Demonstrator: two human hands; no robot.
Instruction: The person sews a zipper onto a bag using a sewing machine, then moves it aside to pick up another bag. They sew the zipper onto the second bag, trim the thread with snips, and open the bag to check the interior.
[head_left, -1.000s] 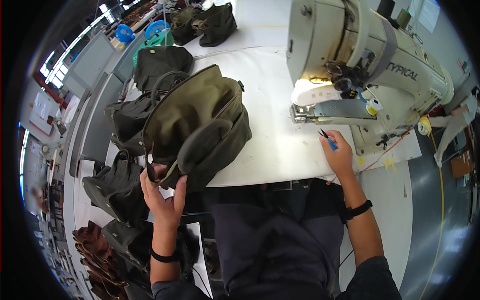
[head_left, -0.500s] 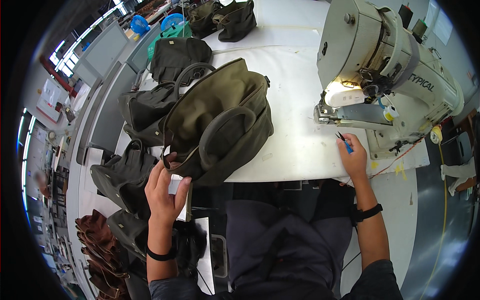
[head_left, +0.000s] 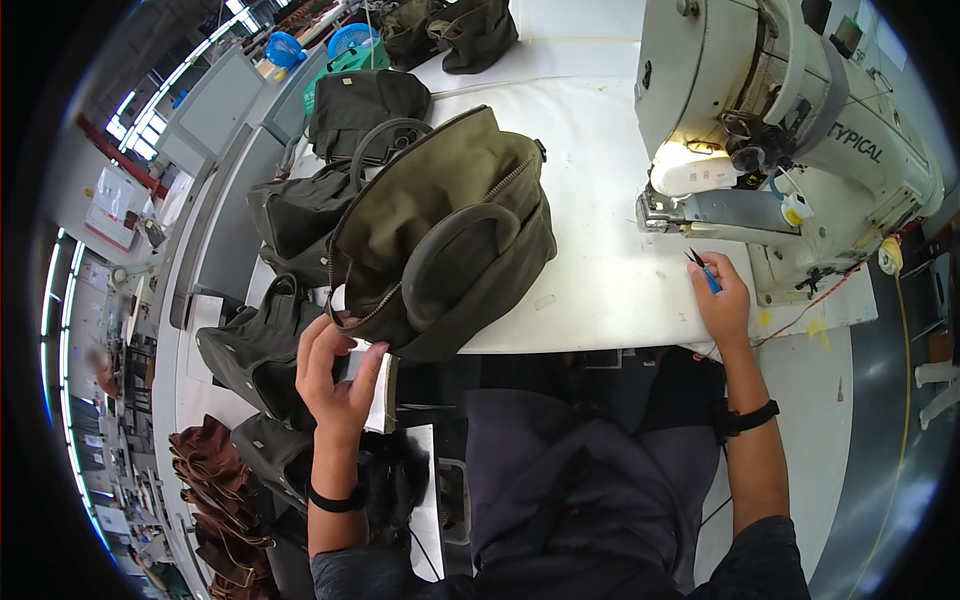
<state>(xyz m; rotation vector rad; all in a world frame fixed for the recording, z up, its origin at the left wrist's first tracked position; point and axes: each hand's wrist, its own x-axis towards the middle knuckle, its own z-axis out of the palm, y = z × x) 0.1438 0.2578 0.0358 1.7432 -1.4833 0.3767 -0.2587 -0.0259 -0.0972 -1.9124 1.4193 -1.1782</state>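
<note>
A large olive-green canvas handbag (head_left: 480, 290) stands on the white tabletop, its zipped mouth open and its two handles up. My left hand (head_left: 335, 375) grips the bag's near left corner by the zip end, with the thumb apart from the fingers and the fingertips partly hidden. In my right hand (head_left: 725, 300), resting over the table in front of the sewing machine, is a small pair of thread snips (head_left: 709, 277) with blue handles and dark points. Those points face up and left, touching nothing.
The pale sewing machine (head_left: 800, 150) with its lit lamp stands at the right. Several dark green bags (head_left: 255, 350) line the left side, and others (head_left: 475, 35) lie at the back. Brown leather pieces (head_left: 215, 465) hang at the lower left. The table's front edge (head_left: 560, 351) runs before my lap.
The whole view has shifted slightly, moving most things a little to the right in it. Both hands keep their holds; my right hand has turned slightly with the snips.
</note>
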